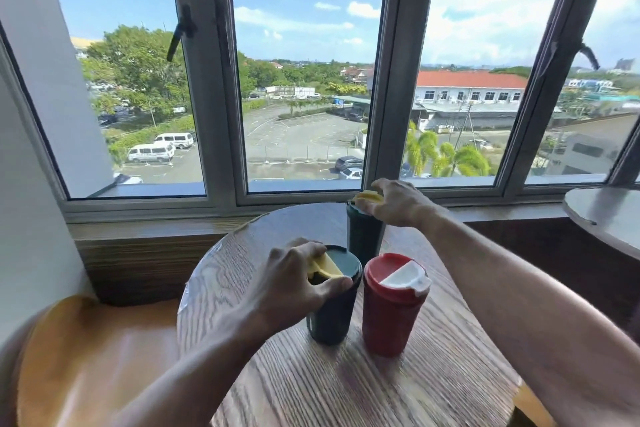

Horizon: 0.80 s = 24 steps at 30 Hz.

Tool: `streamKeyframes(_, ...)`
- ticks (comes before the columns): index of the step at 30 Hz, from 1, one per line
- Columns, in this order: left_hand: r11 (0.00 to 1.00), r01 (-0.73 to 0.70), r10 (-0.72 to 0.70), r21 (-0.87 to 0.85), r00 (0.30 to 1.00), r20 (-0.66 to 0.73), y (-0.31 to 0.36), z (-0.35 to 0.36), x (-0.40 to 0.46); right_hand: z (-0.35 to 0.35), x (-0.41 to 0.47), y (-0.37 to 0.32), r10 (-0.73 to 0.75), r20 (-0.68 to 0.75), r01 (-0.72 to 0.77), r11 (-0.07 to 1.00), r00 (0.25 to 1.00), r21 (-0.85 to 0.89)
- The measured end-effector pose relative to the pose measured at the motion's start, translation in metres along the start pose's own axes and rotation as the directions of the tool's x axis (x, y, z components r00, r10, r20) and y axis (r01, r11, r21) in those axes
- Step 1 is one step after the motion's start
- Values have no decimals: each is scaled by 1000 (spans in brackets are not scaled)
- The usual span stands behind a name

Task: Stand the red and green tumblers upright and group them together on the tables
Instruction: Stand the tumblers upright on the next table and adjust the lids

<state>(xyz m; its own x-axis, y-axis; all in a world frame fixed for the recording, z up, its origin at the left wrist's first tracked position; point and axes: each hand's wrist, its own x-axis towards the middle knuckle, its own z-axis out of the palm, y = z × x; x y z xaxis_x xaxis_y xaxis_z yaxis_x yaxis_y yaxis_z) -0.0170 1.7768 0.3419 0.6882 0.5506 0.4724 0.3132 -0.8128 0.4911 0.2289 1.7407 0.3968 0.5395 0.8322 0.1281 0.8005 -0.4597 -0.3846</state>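
Three tumblers stand upright on a round wooden table (398, 388). The near green tumbler (330, 315) has a yellow flap on its lid, and my left hand (294, 284) grips it around the rim from above. Beside it on the right stands a red tumbler (391, 315) with a white flap, untouched. Behind them a far green tumbler (363, 236) with a yellow flap stands near the table's back edge; my right hand (398, 201) holds its lid from above.
A tan padded seat (90, 357) lies at the left of the table. A second round table (609, 218) shows at the right edge. A window wall with a wooden sill (145, 229) runs just behind the table.
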Motion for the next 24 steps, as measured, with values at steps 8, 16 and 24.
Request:
streamKeyframes(8,999,-34,34,4,999,-8,-5,-2,4,14,47,-15,66,107,-52,990,992,-128)
streamKeyframes(16,1000,-19,19,-24,1000,-14,-6,-1,7,5,29,-15,-10,159,12,1000,987,-13)
streamKeyframes(24,1000,-15,15,-15,1000,-19,-8,1,8,0,-13,-23,-54,222,30,993,974,111)
